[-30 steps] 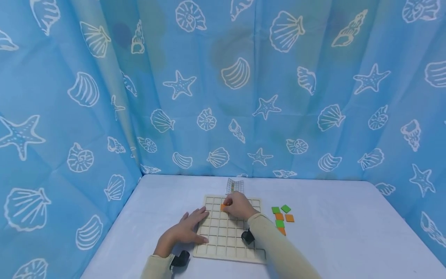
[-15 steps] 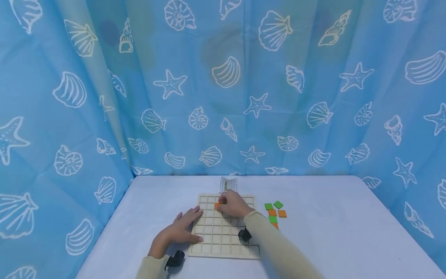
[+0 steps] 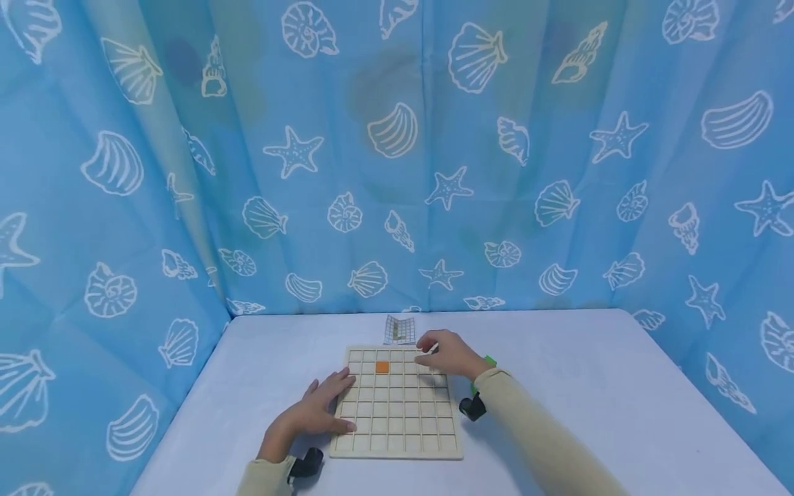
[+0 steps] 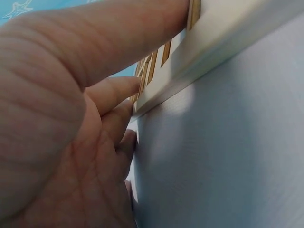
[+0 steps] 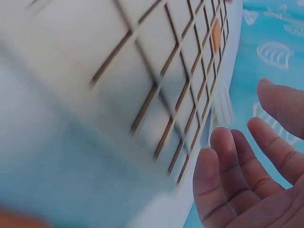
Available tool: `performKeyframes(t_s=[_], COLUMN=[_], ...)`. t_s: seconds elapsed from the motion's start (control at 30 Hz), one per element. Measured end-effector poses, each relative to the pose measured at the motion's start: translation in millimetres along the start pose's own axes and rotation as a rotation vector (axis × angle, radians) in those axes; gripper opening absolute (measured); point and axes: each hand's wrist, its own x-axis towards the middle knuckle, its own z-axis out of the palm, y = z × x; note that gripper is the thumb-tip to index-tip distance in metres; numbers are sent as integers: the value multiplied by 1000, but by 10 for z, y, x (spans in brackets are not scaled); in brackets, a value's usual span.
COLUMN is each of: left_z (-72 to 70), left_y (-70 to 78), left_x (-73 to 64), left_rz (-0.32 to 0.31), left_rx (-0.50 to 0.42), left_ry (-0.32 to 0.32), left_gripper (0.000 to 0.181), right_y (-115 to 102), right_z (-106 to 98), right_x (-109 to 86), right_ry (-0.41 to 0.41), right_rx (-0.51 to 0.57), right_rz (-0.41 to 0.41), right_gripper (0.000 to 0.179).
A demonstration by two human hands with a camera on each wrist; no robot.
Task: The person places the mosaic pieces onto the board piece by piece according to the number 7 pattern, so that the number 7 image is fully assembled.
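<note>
A pale wooden grid board (image 3: pixel 397 446) lies flat on the table. One orange square tile (image 3: pixel 382 367) sits in a cell near its far edge, left of centre. My left hand (image 3: pixel 310 413) rests on the board's left edge with fingers and thumb spread; the left wrist view shows the thumb (image 4: pixel 118 38) lying on the rim. Over the board's far right corner hovers my right hand (image 3: pixel 451 354), its fingers loosely bent and nothing between them. In the right wrist view the fingers (image 5: pixel 228 166) and thumb stand apart.
Green tiles (image 3: pixel 491 360) peek out from behind the right wrist, mostly hidden by it. A small folded card with a printed grid (image 3: pixel 400 331) stands behind the board. A blue shell-print curtain (image 3: pixel 397 172) hangs along the back of the white table (image 3: pixel 571 386).
My right hand has let go of the orange tile, leaving it in its cell, and moved right towards the loose tiles. My left hand stays on the board's edge.
</note>
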Motion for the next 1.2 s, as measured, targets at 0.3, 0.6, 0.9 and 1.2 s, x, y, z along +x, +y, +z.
performKeyframes(t_s=[0.3, 0.6, 0.9, 1.2], left_z=[18, 20, -83, -13], left_y=[10, -2, 30, 4], left_x=[21, 3, -33, -16], left_rz=[9, -12, -35, 0], left_rx=[8, 6, -5, -30], left_ry=[7, 9, 36, 4], left_gripper=[94, 95, 93, 94], right_y=[374, 835, 917, 943], right_z=[-357, -537, -531, -532], right_x=[-203, -419, -405, -368], right_ry=[82, 142, 147, 122], right_rx=[-39, -54, -9, -107], right_rz=[183, 314, 351, 414], right_gripper=[25, 28, 39, 26])
